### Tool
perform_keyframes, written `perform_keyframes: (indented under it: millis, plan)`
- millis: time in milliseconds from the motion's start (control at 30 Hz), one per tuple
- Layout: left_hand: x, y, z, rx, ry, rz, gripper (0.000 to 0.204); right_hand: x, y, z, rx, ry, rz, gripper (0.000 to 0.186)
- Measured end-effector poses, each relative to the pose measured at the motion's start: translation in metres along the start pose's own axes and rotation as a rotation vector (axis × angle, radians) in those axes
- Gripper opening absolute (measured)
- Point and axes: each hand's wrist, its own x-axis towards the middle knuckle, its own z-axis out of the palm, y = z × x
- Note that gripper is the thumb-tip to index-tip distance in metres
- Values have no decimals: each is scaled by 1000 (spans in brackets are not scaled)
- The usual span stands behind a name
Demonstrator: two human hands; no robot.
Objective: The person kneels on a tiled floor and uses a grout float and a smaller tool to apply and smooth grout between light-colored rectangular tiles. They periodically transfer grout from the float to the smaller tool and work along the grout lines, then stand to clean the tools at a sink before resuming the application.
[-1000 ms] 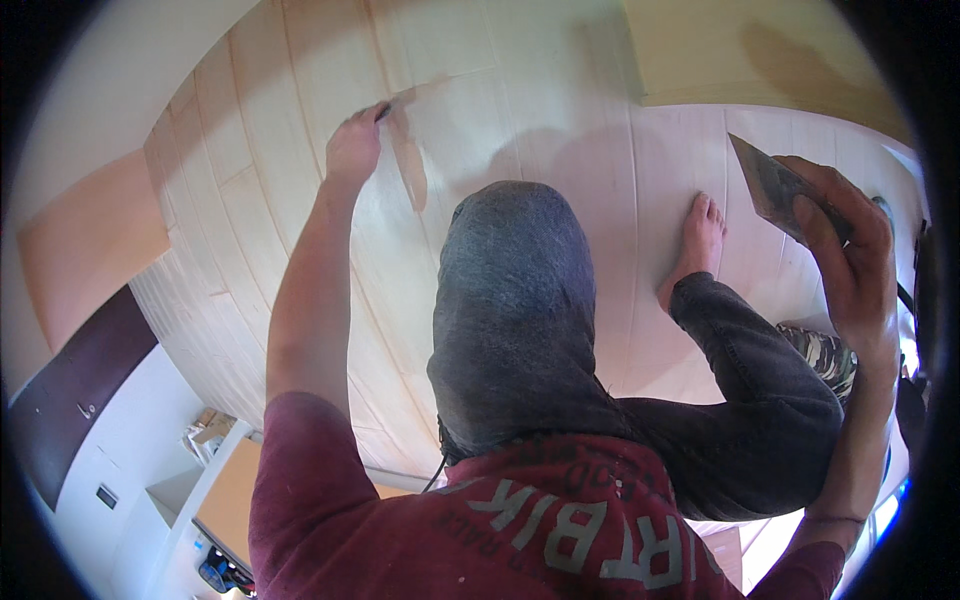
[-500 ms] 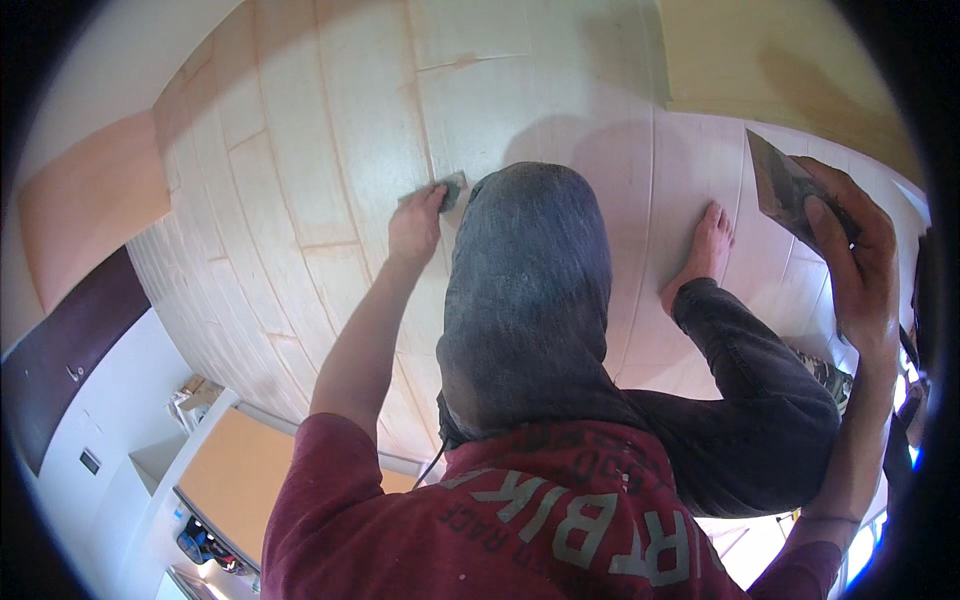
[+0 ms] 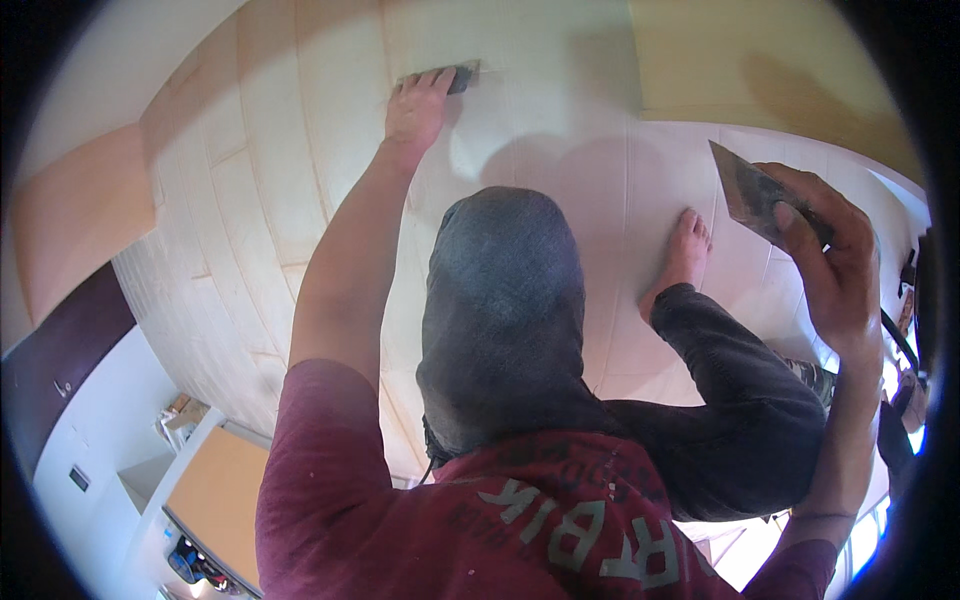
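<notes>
On the pale plank-patterned floor [image 3: 230, 230], with tan lines along its joints, my left hand [image 3: 418, 108] grips a small dark spreader [image 3: 462, 80], whose edge meets the surface near the top middle. Fingers of my right hand [image 3: 828, 250] are wrapped round a flat metal scraper blade [image 3: 745, 185], held up at the right with its thumb across the face. My bent knee [image 3: 500, 280] in dark jeans rises in the centre, and my bare foot [image 3: 680, 255] rests on the planks to its right.
A yellowish board edge [image 3: 760, 60] borders the top right and a peach panel [image 3: 85, 200] the upper left. At the lower left are a dark door [image 3: 55, 340] and a wooden-topped counter [image 3: 215, 495] with small items. Dark, unclear objects and camouflage fabric lie at the right.
My left hand moved down beside my knee, then back up toward the top middle. The tan smear seen there earlier is now much fainter. My right hand has shifted only slightly.
</notes>
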Motion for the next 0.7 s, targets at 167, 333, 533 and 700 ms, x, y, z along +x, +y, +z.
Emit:
perform_keyframes:
  millis: [167, 333, 533, 700]
  plan:
    - [-21, 22, 1, 19, -93, -8, 50, -10, 6, -7, -47, 18, 41, 29]
    - [6, 35, 1, 28, 29, -13, 51, -15, 19, -9, -46, -18, 27, 29]
    - [6, 74, 12, 23, -186, -29, 49, -18, 28, -9, -15, 48, 105, 29]
    - [22, 75, 11, 22, -41, 15, 48, -14, 34, -9, -20, -8, 45, 29]
